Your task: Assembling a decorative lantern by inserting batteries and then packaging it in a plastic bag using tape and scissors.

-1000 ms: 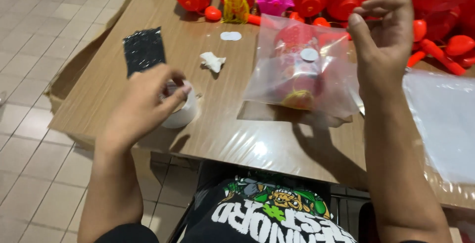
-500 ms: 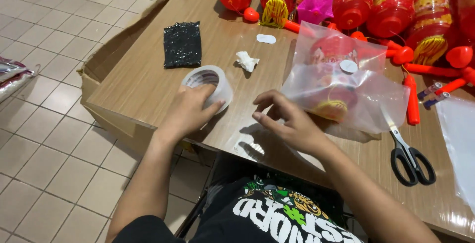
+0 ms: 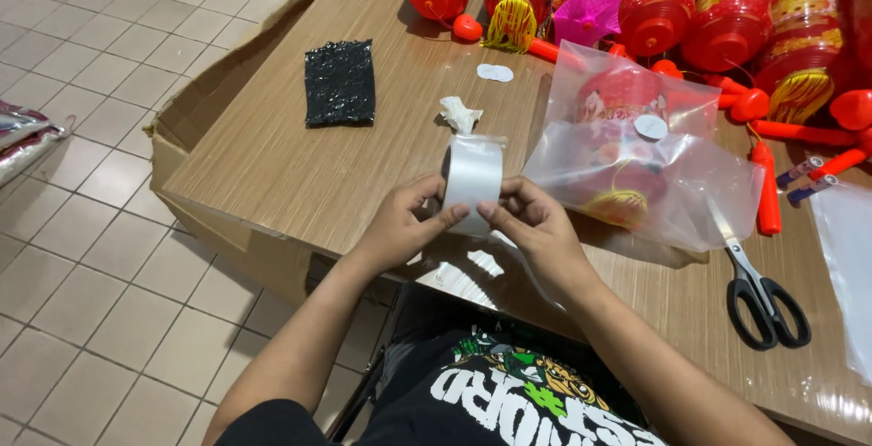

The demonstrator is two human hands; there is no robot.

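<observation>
Both of my hands hold a roll of clear tape (image 3: 472, 181) upright just above the wooden table's (image 3: 300, 164) near edge. My left hand (image 3: 400, 228) grips the roll's left side, thumb pressed on its face. My right hand (image 3: 538, 232) pinches the roll's lower right edge with fingertips. Right beside the roll lies a clear plastic bag (image 3: 636, 160) holding a red lantern toy, sealed with a round white sticker. A crumpled white scrap (image 3: 460, 113) sits just behind the roll.
Black-handled scissors (image 3: 758, 287) lie to the right. A black glittery rectangle (image 3: 340, 82) rests at the left. Several red lantern toys (image 3: 654, 1) with red handles crowd the far edge. Another clear plastic sheet (image 3: 845, 264) is at far right. Cardboard (image 3: 195, 128) flanks the table's left.
My left hand lifted the tape roll off the table and turned it upright. My right hand came off the bag and joined it on the roll.
</observation>
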